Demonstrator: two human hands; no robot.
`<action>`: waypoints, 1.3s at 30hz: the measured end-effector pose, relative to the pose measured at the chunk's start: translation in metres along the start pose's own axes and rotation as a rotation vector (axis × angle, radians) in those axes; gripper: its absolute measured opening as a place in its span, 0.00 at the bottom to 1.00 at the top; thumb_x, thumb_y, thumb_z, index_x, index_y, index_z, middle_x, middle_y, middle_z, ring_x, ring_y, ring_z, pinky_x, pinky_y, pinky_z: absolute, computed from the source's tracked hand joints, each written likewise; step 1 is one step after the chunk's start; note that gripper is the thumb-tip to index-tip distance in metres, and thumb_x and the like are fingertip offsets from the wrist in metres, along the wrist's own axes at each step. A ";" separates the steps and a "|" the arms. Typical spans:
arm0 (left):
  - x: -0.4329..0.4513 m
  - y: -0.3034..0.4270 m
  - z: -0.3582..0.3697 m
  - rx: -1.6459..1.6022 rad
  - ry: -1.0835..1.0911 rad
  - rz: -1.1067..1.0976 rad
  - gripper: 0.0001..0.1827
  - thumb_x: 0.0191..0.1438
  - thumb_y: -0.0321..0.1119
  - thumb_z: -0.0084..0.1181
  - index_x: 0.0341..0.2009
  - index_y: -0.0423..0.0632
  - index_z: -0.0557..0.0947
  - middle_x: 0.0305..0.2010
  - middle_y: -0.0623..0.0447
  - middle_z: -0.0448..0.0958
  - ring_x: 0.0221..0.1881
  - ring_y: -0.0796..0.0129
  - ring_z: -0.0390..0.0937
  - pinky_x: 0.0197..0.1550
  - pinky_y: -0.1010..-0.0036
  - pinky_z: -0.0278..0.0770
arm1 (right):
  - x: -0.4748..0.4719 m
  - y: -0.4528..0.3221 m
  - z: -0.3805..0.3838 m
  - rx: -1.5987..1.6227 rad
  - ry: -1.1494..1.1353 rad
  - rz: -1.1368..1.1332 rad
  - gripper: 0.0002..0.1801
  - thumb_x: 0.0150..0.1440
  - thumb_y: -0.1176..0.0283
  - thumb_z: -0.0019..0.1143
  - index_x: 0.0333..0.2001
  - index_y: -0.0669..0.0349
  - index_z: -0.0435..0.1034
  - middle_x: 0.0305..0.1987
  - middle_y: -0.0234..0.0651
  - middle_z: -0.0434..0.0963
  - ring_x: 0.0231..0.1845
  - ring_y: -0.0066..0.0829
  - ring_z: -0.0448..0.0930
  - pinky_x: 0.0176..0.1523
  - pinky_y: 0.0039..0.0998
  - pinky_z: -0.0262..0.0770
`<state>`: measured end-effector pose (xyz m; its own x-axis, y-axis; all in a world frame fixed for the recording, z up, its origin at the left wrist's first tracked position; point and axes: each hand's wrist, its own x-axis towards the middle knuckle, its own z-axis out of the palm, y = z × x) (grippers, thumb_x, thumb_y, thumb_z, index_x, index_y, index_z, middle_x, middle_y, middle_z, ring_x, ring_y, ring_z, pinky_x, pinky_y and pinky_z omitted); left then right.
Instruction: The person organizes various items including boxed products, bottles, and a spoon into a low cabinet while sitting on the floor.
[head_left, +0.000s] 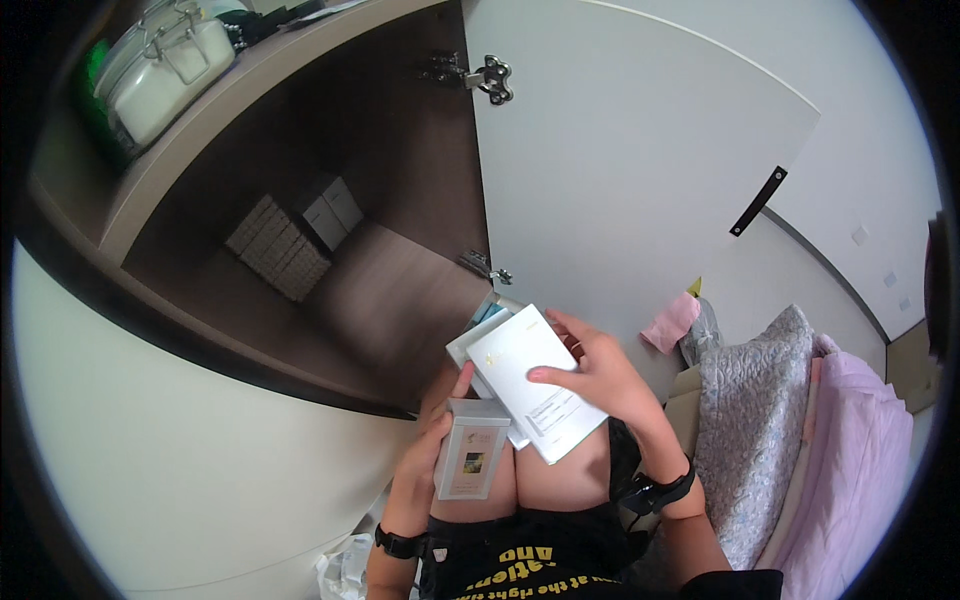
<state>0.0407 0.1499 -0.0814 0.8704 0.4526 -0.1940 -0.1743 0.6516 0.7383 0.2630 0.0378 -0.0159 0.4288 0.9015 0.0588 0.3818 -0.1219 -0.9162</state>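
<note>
My left hand (426, 448) grips a small white carton (472, 450) that bears a little picture and some writing. In my right hand (604, 371) is a larger, flat white box (532, 375) with gold marks and printed text, its thumb lying across the face. Another white box (480, 336) shows partly from beneath the flat one. A light-blue item (487, 311) peeks out behind these boxes, mostly hidden. Both hands are above my lap, in front of an open cabinet (405, 277). Deep inside it stand a stack of small boxes (277, 247) and two white boxes (334, 212).
The white cabinet door (637, 150) stands swung out to the right on metal hinges. On the top sits a clip-top glass jar (169, 79). Folded quilts (750, 442) lie at the right, near a pink cloth or bag (671, 322). A plastic bag (345, 566) is at lower left.
</note>
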 end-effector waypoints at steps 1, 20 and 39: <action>0.000 0.001 0.001 -0.002 -0.008 -0.003 0.43 0.56 0.51 0.52 0.69 0.48 0.52 0.55 0.52 0.72 0.53 0.69 0.70 0.59 0.75 0.63 | 0.003 -0.004 0.003 -0.006 0.001 -0.001 0.42 0.50 0.54 0.65 0.56 0.78 0.60 0.45 0.53 0.75 0.45 0.39 0.78 0.47 0.32 0.73; 0.005 0.061 0.006 0.007 0.024 -0.015 0.45 0.54 0.58 0.52 0.67 0.45 0.56 0.54 0.49 0.71 0.55 0.68 0.69 0.58 0.73 0.66 | 0.096 -0.004 0.036 0.686 -0.409 0.446 0.49 0.50 0.47 0.63 0.63 0.58 0.43 0.55 0.50 0.64 0.61 0.42 0.66 0.57 0.36 0.68; -0.103 0.034 0.029 0.399 0.179 0.844 0.30 0.53 0.47 0.58 0.54 0.37 0.73 0.53 0.41 0.74 0.56 0.57 0.71 0.59 0.63 0.64 | 0.204 0.038 0.084 0.881 -0.532 0.382 0.35 0.52 0.55 0.64 0.53 0.68 0.62 0.47 0.42 0.74 0.48 0.32 0.77 0.52 0.37 0.76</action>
<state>-0.0420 0.1080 -0.0173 0.4394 0.7871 0.4328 -0.5147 -0.1743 0.8395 0.2965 0.2524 -0.0725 -0.0949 0.9571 -0.2736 -0.5104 -0.2828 -0.8121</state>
